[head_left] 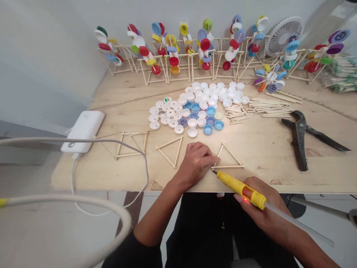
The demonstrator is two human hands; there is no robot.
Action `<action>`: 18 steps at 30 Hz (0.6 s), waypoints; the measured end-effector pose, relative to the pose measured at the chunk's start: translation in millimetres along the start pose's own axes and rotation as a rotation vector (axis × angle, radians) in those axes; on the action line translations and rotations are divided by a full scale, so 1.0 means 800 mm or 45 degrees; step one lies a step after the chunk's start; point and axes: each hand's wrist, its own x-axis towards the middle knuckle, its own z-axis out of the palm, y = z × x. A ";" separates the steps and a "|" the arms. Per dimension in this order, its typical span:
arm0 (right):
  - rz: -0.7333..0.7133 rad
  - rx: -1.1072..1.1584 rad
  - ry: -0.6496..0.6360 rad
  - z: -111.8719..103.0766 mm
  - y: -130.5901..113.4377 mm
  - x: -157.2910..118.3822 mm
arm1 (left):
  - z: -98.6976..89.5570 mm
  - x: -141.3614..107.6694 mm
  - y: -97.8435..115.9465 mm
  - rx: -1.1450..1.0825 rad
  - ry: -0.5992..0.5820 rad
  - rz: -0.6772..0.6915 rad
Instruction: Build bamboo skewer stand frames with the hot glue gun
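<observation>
We have the triangle flat on the table, our left hand at its left side, our right hand off its near right. The step in hand looks like gluing its near left corner: the tip of the glue gun sits by that corner, touching or not we cannot tell. We judge that the next move calls for a still corner and a steady tip. Our left fingers curl, thumb on the triangle's left side; whether they pinch, we cannot tell. Our right hand wraps the gun. Left of the triangle lies another triangle; beyond, caps; rightward, cutters.
</observation>
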 end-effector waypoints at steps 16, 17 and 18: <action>0.018 -0.016 0.014 0.001 0.000 -0.001 | -0.001 0.001 0.000 -0.011 -0.001 0.003; 0.018 -0.015 0.015 0.001 0.001 -0.001 | -0.001 0.001 0.000 -0.009 -0.001 0.001; 0.017 -0.015 0.023 0.001 0.001 -0.001 | -0.001 0.001 0.000 -0.007 -0.002 -0.002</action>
